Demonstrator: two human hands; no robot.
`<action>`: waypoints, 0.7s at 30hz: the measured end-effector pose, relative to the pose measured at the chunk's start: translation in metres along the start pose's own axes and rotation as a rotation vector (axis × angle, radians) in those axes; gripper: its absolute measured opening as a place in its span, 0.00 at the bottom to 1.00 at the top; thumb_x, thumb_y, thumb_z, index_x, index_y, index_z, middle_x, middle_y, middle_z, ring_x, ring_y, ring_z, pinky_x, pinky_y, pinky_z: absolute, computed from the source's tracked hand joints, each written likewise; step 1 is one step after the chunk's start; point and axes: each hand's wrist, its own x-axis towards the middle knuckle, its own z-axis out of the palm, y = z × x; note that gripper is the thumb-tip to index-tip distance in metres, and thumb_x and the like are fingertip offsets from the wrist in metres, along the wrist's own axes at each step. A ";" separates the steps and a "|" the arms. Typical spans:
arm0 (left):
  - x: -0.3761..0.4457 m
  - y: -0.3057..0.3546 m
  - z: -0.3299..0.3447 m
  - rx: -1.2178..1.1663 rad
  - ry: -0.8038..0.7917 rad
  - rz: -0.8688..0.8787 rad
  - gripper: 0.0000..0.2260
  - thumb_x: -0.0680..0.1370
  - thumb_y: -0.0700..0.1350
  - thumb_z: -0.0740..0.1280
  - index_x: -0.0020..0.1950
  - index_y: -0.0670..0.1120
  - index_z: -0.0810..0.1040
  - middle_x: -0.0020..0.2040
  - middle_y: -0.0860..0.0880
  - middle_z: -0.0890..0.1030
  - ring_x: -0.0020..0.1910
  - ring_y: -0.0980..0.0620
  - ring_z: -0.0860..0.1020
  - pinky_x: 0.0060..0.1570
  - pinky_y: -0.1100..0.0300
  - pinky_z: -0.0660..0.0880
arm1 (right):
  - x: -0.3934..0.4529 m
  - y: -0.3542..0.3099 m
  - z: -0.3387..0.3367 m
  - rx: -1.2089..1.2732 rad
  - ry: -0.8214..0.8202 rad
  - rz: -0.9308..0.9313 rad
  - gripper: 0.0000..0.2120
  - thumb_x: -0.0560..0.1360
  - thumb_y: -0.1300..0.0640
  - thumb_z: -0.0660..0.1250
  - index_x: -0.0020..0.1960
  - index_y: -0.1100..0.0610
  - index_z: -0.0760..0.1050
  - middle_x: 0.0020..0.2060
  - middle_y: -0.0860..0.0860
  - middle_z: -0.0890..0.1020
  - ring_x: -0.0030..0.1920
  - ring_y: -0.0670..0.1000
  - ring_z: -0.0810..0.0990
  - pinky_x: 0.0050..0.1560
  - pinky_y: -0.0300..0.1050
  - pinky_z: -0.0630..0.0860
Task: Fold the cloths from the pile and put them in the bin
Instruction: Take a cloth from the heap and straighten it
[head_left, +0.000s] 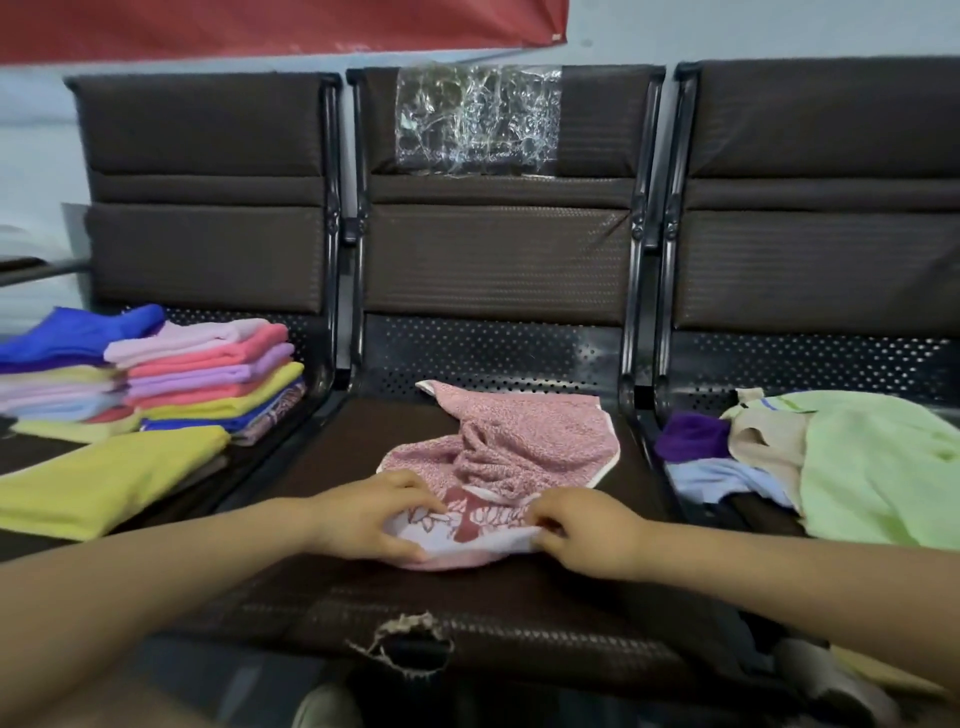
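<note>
A pink patterned cloth (524, 441) lies crumpled on the middle seat (322, 457) of a dark bench. My left hand (369, 517) pinches its near edge on the left. My right hand (587, 530) pinches the same edge on the right, where a white and red flowered border shows. On the right seat lies the loose pile (810, 462): a light green cloth, a beige one, a purple one and a pale blue one. Folded cloths (208, 369) in pink, lilac, yellow and blue are stacked on the left seat. No bin is in view.
A folded yellow cloth (104, 483) lies in front of the stacks on the left seat. The middle seat's front edge has a torn hole (410, 639). Clear plastic film (478, 119) is stuck on the middle backrest. Metal frames separate the seats.
</note>
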 end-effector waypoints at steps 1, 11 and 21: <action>-0.001 -0.001 0.000 -0.017 0.012 0.005 0.37 0.66 0.74 0.59 0.67 0.54 0.71 0.63 0.55 0.68 0.63 0.60 0.66 0.66 0.65 0.63 | 0.001 0.000 -0.006 0.091 -0.004 0.041 0.09 0.78 0.57 0.62 0.39 0.48 0.70 0.39 0.46 0.75 0.45 0.50 0.74 0.42 0.43 0.66; 0.018 0.016 0.008 -0.837 0.333 -0.162 0.05 0.79 0.47 0.66 0.49 0.47 0.80 0.44 0.57 0.81 0.44 0.58 0.77 0.50 0.60 0.72 | -0.001 0.031 -0.062 0.833 -0.049 0.444 0.13 0.81 0.53 0.58 0.49 0.61 0.77 0.47 0.56 0.83 0.49 0.55 0.81 0.60 0.53 0.76; 0.024 0.014 0.000 -0.303 0.037 -0.371 0.15 0.81 0.54 0.59 0.36 0.48 0.69 0.34 0.49 0.74 0.33 0.52 0.74 0.36 0.58 0.71 | 0.000 0.041 -0.050 0.533 -0.080 0.289 0.10 0.81 0.51 0.60 0.52 0.54 0.77 0.44 0.47 0.82 0.42 0.45 0.81 0.42 0.34 0.75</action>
